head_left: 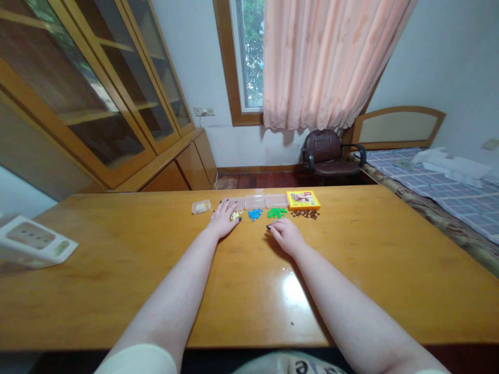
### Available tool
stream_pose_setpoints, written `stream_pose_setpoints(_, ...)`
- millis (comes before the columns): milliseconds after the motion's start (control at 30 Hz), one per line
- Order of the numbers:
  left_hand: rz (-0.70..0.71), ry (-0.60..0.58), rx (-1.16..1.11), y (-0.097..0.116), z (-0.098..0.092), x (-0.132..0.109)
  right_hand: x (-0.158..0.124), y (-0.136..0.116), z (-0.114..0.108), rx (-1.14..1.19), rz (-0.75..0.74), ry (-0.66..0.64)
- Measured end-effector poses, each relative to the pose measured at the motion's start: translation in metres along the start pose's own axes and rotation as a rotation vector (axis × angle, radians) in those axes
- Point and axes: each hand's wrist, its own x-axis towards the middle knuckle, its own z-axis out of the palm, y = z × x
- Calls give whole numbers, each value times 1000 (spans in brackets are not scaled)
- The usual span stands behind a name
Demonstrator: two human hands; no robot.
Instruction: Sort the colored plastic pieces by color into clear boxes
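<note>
My left hand (224, 220) lies with its fingers spread at the near edge of a clear plastic box (236, 203), partly covering it. Small cream pieces (235, 215) lie between its fingers and thumb. My right hand (287, 235) rests on the table with curled fingers, just in front of a pile of small green pieces (276, 213). Whether anything is inside those fingers is hidden. A pile of blue pieces (254, 214) sits between the hands. Brown pieces (306, 214) are scattered to the right, in front of a yellow box (303, 200).
Two more clear boxes (255, 202) stand in the row beside the yellow box. A small clear case (201, 206) is left of my left hand. On the wooden table's (128, 291) left side stands a white object (37, 241). Beyond are a chair (325, 153) and a bed (440, 187).
</note>
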Motion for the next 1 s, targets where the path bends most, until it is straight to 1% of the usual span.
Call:
stream_pose_setpoints(200, 66, 35, -42, -2, 7, -20, -1, 1, 2, -12, -11, 0)
stream_pose_setpoints(333, 105, 32, -48, -4, 6, -38, -1, 1, 2, 0, -12, 6)
stream_pose_setpoints(500, 118, 11, -34, 4, 4, -64, 0, -1, 2, 29, 8, 2)
stream_pose_setpoints(600, 113, 21, -31, 17, 7, -80, 1, 0, 3, 58, 55, 0)
stream_pose_setpoints(667, 101, 23, -34, 30, 9, -89, 1, 2, 4, 99, 112, 21)
stream_pose_setpoints(733, 83, 6, -45, 43, 11, -98, 1, 5, 4, 185, 203, 67)
stream_pose_setpoints(800, 54, -21, -61, 56, 11, -105, 0, 8, 5, 323, 311, 100)
stream_pose_setpoints(900, 22, -56, -83, 72, 14, -111, 2, 12, 4, 513, 435, 80)
stream_pose_setpoints(1000, 39, -58, -110, 87, 20, -115, 6, 17, 0, 584, 490, 17)
